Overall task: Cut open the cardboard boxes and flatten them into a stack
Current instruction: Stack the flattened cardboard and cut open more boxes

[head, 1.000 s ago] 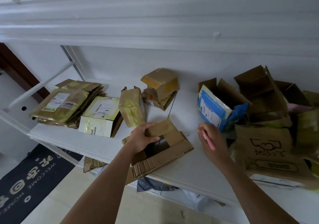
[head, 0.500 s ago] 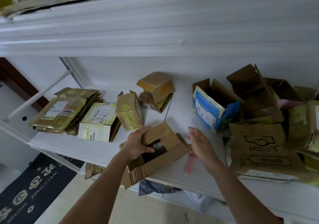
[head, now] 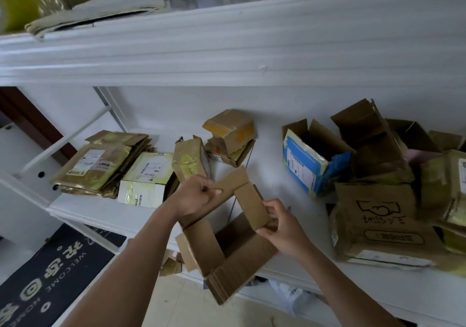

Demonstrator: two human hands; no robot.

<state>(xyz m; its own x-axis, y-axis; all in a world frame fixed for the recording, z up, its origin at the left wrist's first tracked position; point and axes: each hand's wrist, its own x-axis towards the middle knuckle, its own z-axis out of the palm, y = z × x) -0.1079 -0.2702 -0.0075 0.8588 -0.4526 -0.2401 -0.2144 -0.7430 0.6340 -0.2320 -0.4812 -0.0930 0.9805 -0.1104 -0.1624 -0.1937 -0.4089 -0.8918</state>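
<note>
An opened brown cardboard box (head: 237, 258) hangs over the front edge of the white shelf (head: 290, 175), its flaps spread. My left hand (head: 195, 195) grips its far left flap. My right hand (head: 278, 222) pinches the right flap from the side. The pink cutter is not visible in either hand. A stack of flattened boxes (head: 100, 163) lies at the shelf's left, with a white-and-yellow flattened box (head: 146, 178) leaning on it.
A taped box (head: 190, 159) and two small stacked boxes (head: 230, 135) sit behind the held box. A blue-and-white open box (head: 310, 160) and several open brown boxes (head: 373, 215) crowd the right. A dark welcome mat (head: 50, 276) lies on the floor.
My right hand let go of the pink cutter and took hold of the box's right flap. The box has been lifted and pulled toward me, past the shelf edge.
</note>
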